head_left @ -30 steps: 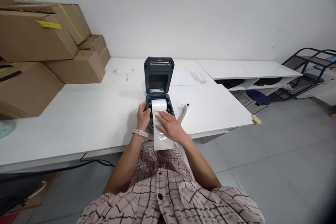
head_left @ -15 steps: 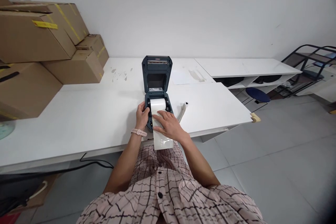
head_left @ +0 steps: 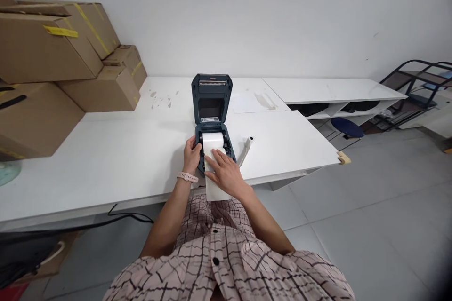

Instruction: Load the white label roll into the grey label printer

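A dark label printer (head_left: 212, 99) stands on the white table with its lid raised. Inside it sits a white label roll (head_left: 213, 140), whose paper strip (head_left: 216, 192) runs out over the front and hangs past the table edge. My left hand (head_left: 191, 156) grips the printer's left side, thumb on the rim and fingers hidden behind the wall. Spread flat over the strip, my right hand (head_left: 225, 169) presses on it with fingertips close to the roll. A small narrow paper roll (head_left: 249, 141) lies to the right of the printer with its tail unwound.
Cardboard boxes (head_left: 52, 51) are stacked at the table's left. A second white table (head_left: 328, 90) adjoins on the right, with a blue stool (head_left: 347, 127) in front. A tape roll (head_left: 343, 158) is at the right corner. Black cables (head_left: 130, 217) run below the front edge.
My right hand has shifted slightly left across the paper strip. The strip's glare has gone and its lower end sits slightly further left. My left hand stays at the printer's side.
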The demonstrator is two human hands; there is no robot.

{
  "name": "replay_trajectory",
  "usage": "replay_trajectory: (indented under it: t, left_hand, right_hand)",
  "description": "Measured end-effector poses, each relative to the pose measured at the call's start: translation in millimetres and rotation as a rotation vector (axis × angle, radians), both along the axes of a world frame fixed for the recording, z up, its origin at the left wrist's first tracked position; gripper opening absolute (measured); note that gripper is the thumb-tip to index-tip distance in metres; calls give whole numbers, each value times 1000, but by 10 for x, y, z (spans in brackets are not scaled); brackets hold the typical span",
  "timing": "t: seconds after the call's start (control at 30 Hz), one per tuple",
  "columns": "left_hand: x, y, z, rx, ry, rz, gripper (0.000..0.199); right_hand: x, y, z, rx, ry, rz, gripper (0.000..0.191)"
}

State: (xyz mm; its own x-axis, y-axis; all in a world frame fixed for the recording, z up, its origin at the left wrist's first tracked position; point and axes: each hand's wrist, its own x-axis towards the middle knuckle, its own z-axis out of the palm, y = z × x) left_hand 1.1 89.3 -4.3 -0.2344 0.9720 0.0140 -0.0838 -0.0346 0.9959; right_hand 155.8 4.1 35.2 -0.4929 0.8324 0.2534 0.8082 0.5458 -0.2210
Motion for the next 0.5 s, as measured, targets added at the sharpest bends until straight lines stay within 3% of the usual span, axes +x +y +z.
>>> replay_trajectory:
  t: [0.13,0.27,0.33,0.4,0.5]
  left_hand:
    - [59,-257,57,-37,9,-37,59]
    - [104,-631,53,-113,27,-122,90]
    - [105,-744,51,-122,35,-171,104]
    - [99,-788,65,-130,52,-181,111]
    - [96,-787,105,-146,49,-186,113]
  right_hand:
    - [94,10,14,-67,133,19,52]
    - [363,271,209,-231,510,113,47]
    - [474,597,412,-178,762,27,49]
    - [520,1057,642,-83,940,-64,64]
    - [481,1824,928,-175,1045,-85,87]
